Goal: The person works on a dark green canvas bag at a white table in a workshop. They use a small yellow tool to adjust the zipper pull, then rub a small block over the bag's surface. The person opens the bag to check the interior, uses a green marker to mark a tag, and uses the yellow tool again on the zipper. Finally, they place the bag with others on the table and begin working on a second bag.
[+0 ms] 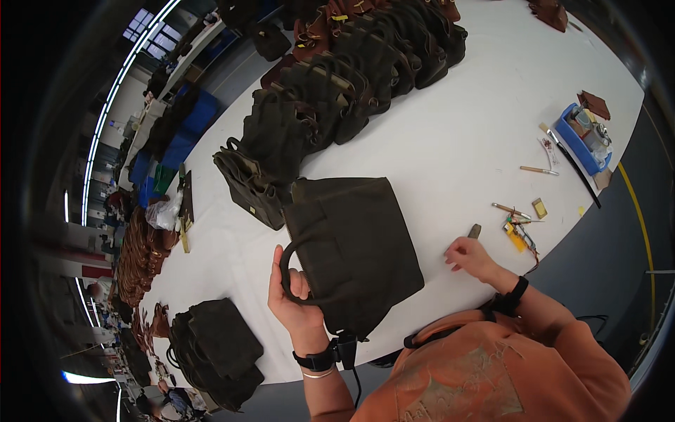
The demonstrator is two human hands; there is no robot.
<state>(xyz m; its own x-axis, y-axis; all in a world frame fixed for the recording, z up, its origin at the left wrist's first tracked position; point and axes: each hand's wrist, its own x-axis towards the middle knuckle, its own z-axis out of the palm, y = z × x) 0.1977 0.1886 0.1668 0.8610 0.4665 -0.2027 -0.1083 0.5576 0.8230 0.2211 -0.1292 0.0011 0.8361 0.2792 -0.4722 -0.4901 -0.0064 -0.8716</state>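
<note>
A dark olive-brown handbag (365, 246) lies tilted in front of me at the table's near side, its zipper edge facing left. My left hand (294, 302) is closed around its curved handle (285, 271), fingers showing inside the loop. To the right of the bag, my right hand (472, 259) hovers at or just over the table with fingers loosely bent and apart; I see nothing between them. A small dark grey-green piece (475, 230) shows right behind that hand; whether they touch is unclear. A second dark bag (246, 186) stands behind the handbag's left edge.
A long row of dark and brown bags (358, 77) fills the white table's far left. More dark bags (218, 344) lie stacked near left. At right are a blue bin (580, 144) of supplies, a brush (552, 133), wooden-handled tools (538, 170) and a yellow item (515, 239).
</note>
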